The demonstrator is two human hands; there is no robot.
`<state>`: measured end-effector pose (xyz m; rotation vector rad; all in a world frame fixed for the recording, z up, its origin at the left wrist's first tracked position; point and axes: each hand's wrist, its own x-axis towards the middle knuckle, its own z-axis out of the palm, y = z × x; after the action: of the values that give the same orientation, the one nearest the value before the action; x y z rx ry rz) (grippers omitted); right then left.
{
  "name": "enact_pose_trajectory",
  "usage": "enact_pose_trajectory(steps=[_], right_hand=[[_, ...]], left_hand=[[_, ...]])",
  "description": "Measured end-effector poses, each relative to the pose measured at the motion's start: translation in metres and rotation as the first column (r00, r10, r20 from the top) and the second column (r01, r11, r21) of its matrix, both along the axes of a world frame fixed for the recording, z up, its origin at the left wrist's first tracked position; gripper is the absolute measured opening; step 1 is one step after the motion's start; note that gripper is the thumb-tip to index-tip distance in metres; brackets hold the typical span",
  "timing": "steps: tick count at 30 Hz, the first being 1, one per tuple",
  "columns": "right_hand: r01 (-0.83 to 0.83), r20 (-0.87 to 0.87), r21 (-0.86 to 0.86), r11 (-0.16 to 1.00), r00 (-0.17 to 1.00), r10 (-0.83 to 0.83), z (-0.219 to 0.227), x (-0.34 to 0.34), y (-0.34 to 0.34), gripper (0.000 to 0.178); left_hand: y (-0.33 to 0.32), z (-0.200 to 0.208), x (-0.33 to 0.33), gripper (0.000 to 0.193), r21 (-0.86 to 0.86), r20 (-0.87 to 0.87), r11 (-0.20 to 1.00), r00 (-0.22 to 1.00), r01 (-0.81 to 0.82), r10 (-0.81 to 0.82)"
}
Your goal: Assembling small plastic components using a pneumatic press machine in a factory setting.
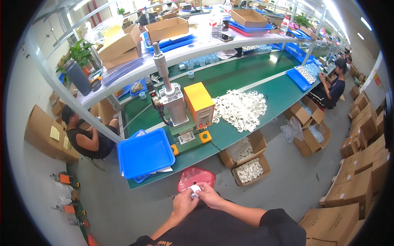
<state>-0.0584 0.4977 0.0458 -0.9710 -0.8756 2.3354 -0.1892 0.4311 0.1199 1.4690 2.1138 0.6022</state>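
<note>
Close in front of my body, both hands hold a small white round plastic part. My left hand is closed on its left side, and the fingers of my right hand pinch it from the right. Just beyond them is a red plastic stool. On the green workbench ahead stands a press with a metal cylinder. An orange-topped control box is beside it, and a large pile of white plastic parts spreads to the right.
Stacked blue trays sit at the bench's left end. Yellow button boxes flank the press base. Below the bench are cartons of white parts. Co-workers sit at the far left and far right. Cartons line the right.
</note>
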Motion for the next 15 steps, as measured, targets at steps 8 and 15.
enact_pose_trajectory(steps=[8, 15], right_hand=[[-0.082, 0.073, 0.033, 0.996, 0.994, 0.079, 0.014, -0.001, 0.004, 0.045], [-0.018, 0.086, -0.115, 0.993, 0.996, 0.028, 0.009, 0.007, 0.008, 0.043]], left_hand=[[-0.003, -0.008, -0.003, 0.022, -0.055, -0.057, 0.998, 0.998, 0.022, -0.025], [-0.015, -0.02, -0.016, 0.019, 0.129, 0.334, 0.99, 0.942, -0.052, 0.006]])
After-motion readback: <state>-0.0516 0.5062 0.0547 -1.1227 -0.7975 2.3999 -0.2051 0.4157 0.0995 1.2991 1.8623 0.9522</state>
